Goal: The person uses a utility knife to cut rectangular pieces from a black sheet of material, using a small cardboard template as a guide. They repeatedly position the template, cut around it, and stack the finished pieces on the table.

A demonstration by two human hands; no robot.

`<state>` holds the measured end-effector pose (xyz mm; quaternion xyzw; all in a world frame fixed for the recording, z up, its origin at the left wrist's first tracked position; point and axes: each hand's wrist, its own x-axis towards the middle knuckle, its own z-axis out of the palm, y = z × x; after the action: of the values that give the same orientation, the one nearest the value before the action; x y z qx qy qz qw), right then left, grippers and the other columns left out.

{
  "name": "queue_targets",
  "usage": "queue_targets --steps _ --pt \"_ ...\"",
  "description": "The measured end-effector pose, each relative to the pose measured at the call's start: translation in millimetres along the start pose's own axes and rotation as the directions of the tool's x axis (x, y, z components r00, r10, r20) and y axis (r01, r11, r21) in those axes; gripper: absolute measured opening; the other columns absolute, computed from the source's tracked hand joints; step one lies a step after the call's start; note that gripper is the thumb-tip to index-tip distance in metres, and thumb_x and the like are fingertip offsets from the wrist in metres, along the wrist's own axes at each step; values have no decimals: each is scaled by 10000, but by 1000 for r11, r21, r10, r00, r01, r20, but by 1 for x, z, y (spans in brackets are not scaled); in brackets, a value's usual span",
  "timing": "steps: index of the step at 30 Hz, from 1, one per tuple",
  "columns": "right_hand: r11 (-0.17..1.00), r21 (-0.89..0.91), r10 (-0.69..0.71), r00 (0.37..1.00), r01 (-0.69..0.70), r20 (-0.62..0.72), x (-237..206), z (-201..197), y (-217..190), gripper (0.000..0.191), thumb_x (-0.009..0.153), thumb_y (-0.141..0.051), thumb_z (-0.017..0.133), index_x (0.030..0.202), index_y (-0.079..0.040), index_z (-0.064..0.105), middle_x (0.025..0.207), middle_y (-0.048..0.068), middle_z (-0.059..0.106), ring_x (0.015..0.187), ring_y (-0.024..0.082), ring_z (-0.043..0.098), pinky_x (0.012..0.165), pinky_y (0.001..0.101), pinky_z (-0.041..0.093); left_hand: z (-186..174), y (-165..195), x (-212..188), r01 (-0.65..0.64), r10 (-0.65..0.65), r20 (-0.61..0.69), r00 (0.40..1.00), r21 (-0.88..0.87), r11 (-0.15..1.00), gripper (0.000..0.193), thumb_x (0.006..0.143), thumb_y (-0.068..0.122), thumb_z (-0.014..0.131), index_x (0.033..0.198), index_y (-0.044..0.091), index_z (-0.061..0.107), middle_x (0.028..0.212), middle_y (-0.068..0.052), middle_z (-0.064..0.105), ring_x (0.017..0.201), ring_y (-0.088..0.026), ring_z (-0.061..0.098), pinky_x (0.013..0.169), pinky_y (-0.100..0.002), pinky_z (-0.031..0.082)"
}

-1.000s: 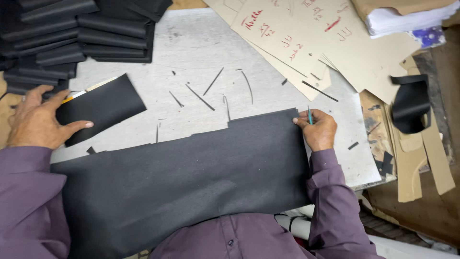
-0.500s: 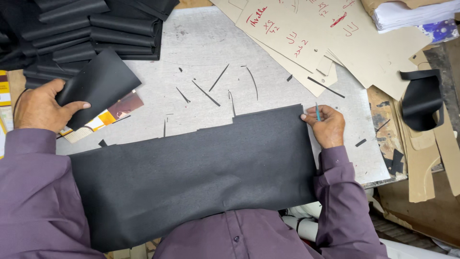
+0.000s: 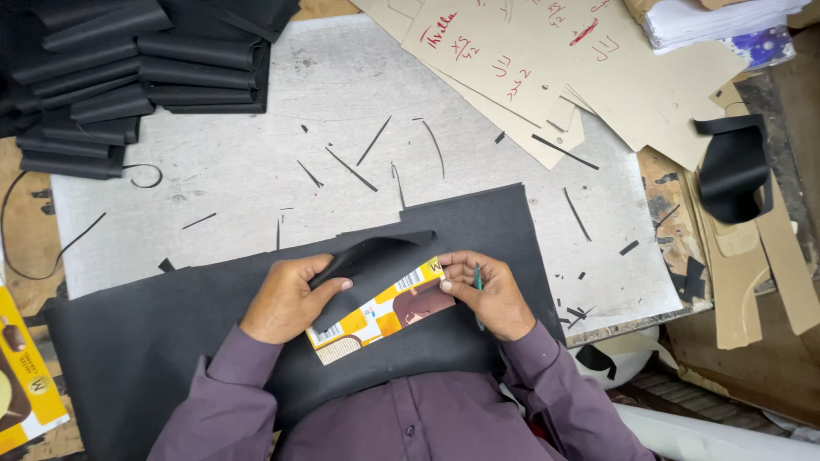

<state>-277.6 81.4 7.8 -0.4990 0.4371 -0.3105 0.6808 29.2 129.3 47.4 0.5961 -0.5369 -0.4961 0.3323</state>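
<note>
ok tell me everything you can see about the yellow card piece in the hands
The yellow card piece is a flat, long strip that looks cut from printed packaging: yellow with a brown patch, white panels and a barcode near each end. It lies tilted, its right end higher, over the large black sheet. A curling small black piece covers its upper left part. The left hand grips both at the left; the right hand, which also holds a slim green tool, pinches its right end.

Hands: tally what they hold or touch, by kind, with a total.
Small black cut piece, pinched by the left hand: 1
Yellow-and-brown printed card template, held by both hands: 1
Teal-handled tool, in the right hand: 1
Large black sheet under the hands: 1
Total: 4
</note>
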Motion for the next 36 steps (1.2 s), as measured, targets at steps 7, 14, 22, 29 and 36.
queue_targets --steps 7,14,22,29,36 --pt "955 -281 -52 880 -94 -472 3 -57 19 227 849 30 731 1076 15 729 831 82 762 719 124 705 656 255 574 30 1 15 -79 450 -506 735 596 799 507 909 218 773 1334 0 604 1196 -169 677 969 -322 621 868 -433 495" --pt "902 -426 -230 758 -69 -610 13 -100 15 177 853 15 763 1030 2 770 847 89 755 733 104 672 675 244 546 107 0 41 -422 442 150 885 658 623 765 771 522 811 1381 104 613 1511 -136 499 1419 -352 411 1074 -468 386" --pt "836 -538 -326 687 -113 -650 23 -102 6 189 843 -27 790 1032 -22 792 861 77 767 683 100 647 639 257 549 91 5 80 -289 259 162 952 752 592 1137 584 757 782 1466 99 499 1555 -61 416 1446 -337 287 1102 -526 249" --pt "630 -773 -564 638 -78 -524 11 -87 2 246 823 -103 837 1046 -10 789 900 140 747 751 197 695 690 327 569 88 -7 76 -378 334 212 918 724 578 1007 674 733 769 1439 117 546 1534 -37 478 1455 -297 322 1141 -553 201" --pt "671 -676 -344 680 -304 -647 -21 -83 1 306 770 -151 857 1017 -3 754 798 128 731 681 219 708 651 378 575 86 -10 78 -357 348 162 923 693 626 896 646 671 816 1360 160 636 1523 -25 507 1441 -317 331 1149 -537 188"
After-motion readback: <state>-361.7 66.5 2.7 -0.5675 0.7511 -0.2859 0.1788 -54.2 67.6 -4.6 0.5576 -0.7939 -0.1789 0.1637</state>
